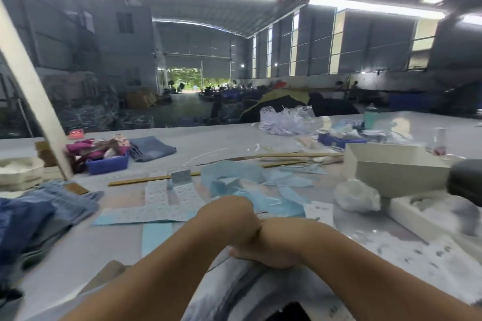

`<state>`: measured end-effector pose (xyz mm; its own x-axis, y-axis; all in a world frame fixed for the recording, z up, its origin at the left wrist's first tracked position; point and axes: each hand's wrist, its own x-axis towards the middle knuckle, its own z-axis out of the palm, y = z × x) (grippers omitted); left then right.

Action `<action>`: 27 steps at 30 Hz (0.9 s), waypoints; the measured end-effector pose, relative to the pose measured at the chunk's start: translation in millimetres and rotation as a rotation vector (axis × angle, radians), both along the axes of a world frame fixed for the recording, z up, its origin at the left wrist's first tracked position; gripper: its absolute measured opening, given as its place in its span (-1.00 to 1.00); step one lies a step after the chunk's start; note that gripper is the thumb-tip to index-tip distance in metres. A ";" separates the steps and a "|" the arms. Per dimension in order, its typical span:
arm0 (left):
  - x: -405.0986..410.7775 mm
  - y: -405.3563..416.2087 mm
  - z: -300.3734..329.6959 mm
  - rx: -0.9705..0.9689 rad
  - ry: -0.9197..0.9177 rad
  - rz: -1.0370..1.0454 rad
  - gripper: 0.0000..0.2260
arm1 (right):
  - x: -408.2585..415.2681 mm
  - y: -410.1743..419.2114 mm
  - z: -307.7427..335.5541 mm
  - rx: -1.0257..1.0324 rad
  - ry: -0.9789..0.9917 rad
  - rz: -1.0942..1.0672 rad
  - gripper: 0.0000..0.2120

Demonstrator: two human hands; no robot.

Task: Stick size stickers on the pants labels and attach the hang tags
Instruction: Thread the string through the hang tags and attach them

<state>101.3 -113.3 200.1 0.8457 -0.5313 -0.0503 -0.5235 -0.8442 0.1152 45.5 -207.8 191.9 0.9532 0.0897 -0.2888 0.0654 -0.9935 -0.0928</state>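
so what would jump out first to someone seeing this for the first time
The two bare forearms meeting low in the middle, the left hand pressed against the right hand over a pale garment at the near edge; what they hold is hidden. Just beyond them, light blue sticker sheets lie strewn across the table. A blue tray of colourful items sits far left, an open white box on the right.

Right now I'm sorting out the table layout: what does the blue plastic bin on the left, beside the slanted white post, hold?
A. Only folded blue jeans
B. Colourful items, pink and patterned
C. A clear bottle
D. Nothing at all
B: the blue bin is heaped with pink and patterned colourful items, while a folded piece of denim lies on the table beside it, not inside.
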 end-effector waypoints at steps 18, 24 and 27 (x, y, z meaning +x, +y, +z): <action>-18.7 38.3 -30.5 -0.439 0.138 -0.161 -0.63 | -53.6 -54.9 -37.9 0.399 -0.779 -0.333 -0.85; -38.8 27.9 -10.1 -0.073 -0.034 -0.138 -0.47 | -57.3 -66.8 -44.1 0.448 -0.649 -0.558 -0.73; -47.7 21.1 -11.2 -0.057 -0.188 -0.161 -0.68 | -57.2 -70.3 -41.6 0.512 -0.574 -0.599 -0.62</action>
